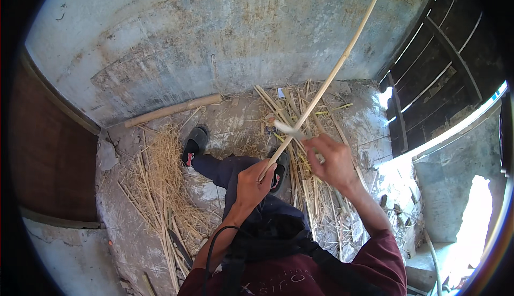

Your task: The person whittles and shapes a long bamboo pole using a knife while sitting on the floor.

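Observation:
A long bamboo strip slants up and to the right across the view, with a joint partway along it. My left hand is closed round its lower end, in front of my knees. In my right hand, closed as well, is a knife whose pale, shiny blade crosses the strip a little above the left hand. The blade is blurred, so I cannot tell how deep it sits in the bamboo. Most of the knife's handle is hidden by my fingers.
Split bamboo strips lie heaped at the right of my legs. Shavings and more strips cover the floor at left. A thick bamboo pole rests near the stained wall. Dark wooden planks stand at right.

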The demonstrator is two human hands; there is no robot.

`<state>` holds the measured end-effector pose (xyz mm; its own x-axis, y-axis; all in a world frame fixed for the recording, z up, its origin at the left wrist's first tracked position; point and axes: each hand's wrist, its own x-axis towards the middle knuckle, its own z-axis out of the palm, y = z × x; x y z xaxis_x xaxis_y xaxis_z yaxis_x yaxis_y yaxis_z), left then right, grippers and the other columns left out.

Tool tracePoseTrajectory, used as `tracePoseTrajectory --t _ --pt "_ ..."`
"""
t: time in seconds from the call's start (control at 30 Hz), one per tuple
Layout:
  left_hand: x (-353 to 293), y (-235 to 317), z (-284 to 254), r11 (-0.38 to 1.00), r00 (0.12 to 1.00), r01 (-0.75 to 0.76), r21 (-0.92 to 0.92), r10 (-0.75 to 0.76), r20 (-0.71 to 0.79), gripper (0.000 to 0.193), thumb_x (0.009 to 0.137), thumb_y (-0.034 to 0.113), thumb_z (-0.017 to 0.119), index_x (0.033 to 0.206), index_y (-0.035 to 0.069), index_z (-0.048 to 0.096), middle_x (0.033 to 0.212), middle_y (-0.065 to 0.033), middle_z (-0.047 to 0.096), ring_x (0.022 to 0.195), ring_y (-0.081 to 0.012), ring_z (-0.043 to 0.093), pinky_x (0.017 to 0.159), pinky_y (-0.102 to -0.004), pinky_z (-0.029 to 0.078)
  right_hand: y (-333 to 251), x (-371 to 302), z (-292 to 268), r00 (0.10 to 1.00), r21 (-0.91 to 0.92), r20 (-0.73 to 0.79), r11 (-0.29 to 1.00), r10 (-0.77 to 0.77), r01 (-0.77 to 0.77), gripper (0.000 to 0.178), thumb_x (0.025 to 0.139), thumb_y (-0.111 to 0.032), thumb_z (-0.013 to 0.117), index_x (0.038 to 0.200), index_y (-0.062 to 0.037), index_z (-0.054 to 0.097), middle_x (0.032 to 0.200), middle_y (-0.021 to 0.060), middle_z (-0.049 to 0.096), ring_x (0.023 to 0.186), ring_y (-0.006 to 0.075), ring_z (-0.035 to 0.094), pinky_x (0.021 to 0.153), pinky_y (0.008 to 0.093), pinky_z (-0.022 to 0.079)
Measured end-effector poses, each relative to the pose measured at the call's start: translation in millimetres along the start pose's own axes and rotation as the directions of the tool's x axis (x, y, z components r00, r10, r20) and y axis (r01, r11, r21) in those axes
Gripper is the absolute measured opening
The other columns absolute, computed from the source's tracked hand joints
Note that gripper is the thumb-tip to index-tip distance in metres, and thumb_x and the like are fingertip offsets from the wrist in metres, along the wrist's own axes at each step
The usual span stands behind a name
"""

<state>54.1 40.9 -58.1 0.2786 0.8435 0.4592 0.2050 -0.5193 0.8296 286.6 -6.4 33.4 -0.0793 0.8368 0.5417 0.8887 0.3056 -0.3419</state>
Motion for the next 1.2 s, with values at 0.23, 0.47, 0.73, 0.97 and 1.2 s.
tracePoseTrajectory --t 0.23,0.47,0.73,0.97,1.2 --pt "0 -1 -4 0.999 0.998 0.028 0.017 -0.029 0.064 0.017 0.102 0.009 0.075 0.115 -0.001 0.077 0.095 -0.0204 0.078 0.078 -0.0374 0.078 0.067 -0.0383 0.06 -35 -16 33 0.992 0.064 0.117 0.997 -0.047 0.04 0.019 0.095 -0.011 0.077 0.114 -0.0111 0.078 0.085 0.0065 0.064 0.063 0.0279 0.069 0.054 0.0424 0.056" --pt "-2 -4 -2 0.999 0.998 0.033 0.03 -0.035 0.061 0.018 0.102 0.009 0.075 0.116 -0.002 0.077 0.098 -0.0223 0.079 0.083 -0.0373 0.08 0.067 -0.0399 0.062 -8 -5 22 0.999 0.043 0.034 0.998 -0.038 0.036 0.019 0.094 -0.008 0.076 0.112 -0.0109 0.079 0.086 0.0077 0.067 0.065 0.0297 0.071 0.055 0.0425 0.057" --pt "-2 -4 2 1.0 1.0 -0.02 0.014 0.02 -0.01 0.015 0.099 0.008 0.079 0.11 -0.001 0.078 0.083 -0.0202 0.072 0.064 -0.0321 0.07 0.06 -0.0362 0.053 8 11 -1 0.999 0.061 -0.036 0.998 0.002 0.0 0.019 0.094 -0.005 0.074 0.112 -0.0086 0.079 0.086 0.0116 0.071 0.068 0.0331 0.072 0.059 0.0428 0.057" --pt "-4 -5 0 1.0 1.0 0.009 -0.015 -0.009 -0.019 0.017 0.099 0.008 0.079 0.113 -0.002 0.078 0.089 -0.0209 0.076 0.071 -0.0323 0.075 0.064 -0.0349 0.057 -2 10 8 0.999 0.12 0.042 0.993 -0.009 0.003 0.017 0.093 -0.004 0.073 0.109 -0.0075 0.078 0.089 0.0125 0.073 0.067 0.0327 0.072 0.06 0.0433 0.058" --pt "-6 -9 -1 0.997 0.999 -0.047 0.054 0.045 0.03 0.017 0.099 0.007 0.078 0.114 -0.002 0.076 0.095 -0.0208 0.078 0.077 -0.0354 0.078 0.065 -0.0374 0.06 45 40 -22 0.99 0.045 -0.136 0.998 0.049 -0.043 0.016 0.092 -0.002 0.071 0.107 -0.0042 0.077 0.092 0.0166 0.076 0.071 0.033 0.072 0.066 0.0446 0.059"
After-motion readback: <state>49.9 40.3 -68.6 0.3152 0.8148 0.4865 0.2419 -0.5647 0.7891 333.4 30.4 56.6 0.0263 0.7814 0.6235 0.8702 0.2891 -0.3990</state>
